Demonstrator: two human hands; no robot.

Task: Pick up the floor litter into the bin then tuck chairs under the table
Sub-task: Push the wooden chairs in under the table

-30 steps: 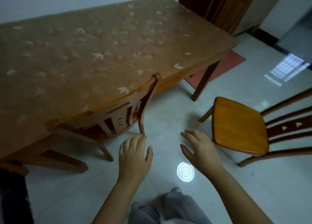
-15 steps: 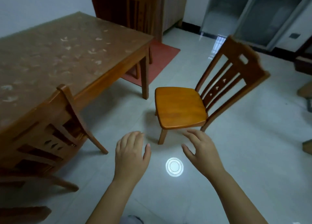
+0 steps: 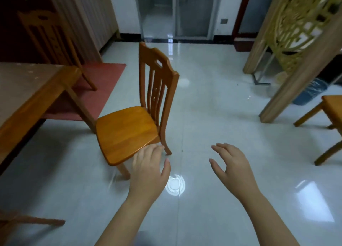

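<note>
An orange wooden chair (image 3: 127, 132) stands on the tiled floor, pulled out from the brown table (image 3: 27, 90) at the left, its seat facing the table. My left hand (image 3: 149, 169) hovers with relaxed fingers just in front of the seat's near corner and holds nothing. My right hand (image 3: 231, 164) is held out over the bare floor to the right of the chair, fingers spread and empty. A dark blue bin (image 3: 309, 92) stands at the far right behind a wooden post.
A second chair (image 3: 50, 42) stands at the table's far end on a red mat (image 3: 100, 90). Part of another chair (image 3: 329, 119) shows at the right edge. A carved wooden screen (image 3: 296, 38) rises at the right. Open floor stretches ahead to glass doors.
My view has swung right, away from the table and the tucked chair. The loose chair now sits at the left centre, and both hands have stayed held out in front.
</note>
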